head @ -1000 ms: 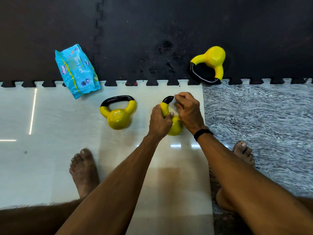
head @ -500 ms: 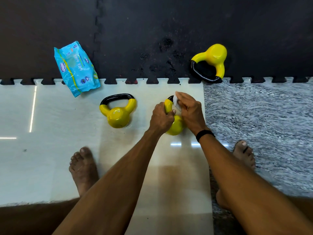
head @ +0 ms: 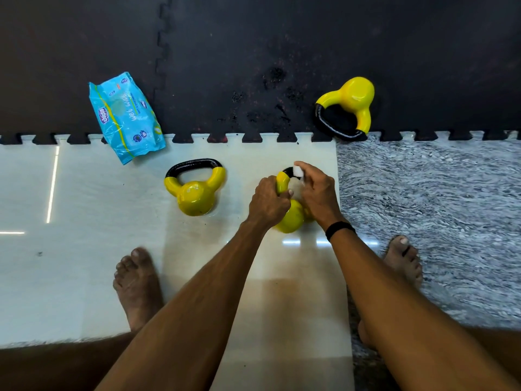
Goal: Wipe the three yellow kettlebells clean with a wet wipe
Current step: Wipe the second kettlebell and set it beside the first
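Three yellow kettlebells with black handles lie on the floor. The middle kettlebell [head: 290,220] sits on the white tile between my hands. My left hand [head: 269,200] grips its yellow handle post. My right hand [head: 317,193] holds a white wet wipe [head: 298,171] against the top of the handle, whose black part is mostly hidden. A second kettlebell [head: 194,190] rests to the left on the white tile. The third kettlebell [head: 352,104] lies on its side on the black mat, far right.
A blue wet-wipe pack [head: 125,117] lies at the far left across the black foam mat's [head: 253,52] toothed edge. A grey patterned floor [head: 437,198] is on the right. My bare feet [head: 138,286] stand near the kettlebell on either side.
My right hand has slid the wipe up along the handle, away from me. My left hand keeps its grip and the kettlebell stays in place.
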`<action>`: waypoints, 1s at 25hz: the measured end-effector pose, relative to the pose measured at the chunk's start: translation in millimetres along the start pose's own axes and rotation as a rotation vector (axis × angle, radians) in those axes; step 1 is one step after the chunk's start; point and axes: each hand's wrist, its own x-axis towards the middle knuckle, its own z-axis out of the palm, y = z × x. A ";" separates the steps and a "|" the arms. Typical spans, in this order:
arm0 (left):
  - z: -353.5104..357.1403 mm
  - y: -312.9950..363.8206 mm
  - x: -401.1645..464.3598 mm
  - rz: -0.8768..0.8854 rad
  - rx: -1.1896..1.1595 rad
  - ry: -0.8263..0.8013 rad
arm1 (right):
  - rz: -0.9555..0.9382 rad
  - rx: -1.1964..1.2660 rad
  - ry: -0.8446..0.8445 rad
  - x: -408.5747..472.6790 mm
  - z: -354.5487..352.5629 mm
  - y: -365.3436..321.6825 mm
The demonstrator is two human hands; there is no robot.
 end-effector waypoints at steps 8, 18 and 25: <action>0.4 -2.1 -3.6 0.052 0.005 0.058 | 0.010 0.007 -0.114 10.8 -3.6 -17.3; -34.4 14.8 2.6 0.556 0.075 0.392 | -0.172 0.045 -0.014 30.3 -14.6 -53.6; -20.8 4.4 -11.2 0.612 0.056 0.373 | -0.211 -0.074 0.252 -25.5 5.5 -40.7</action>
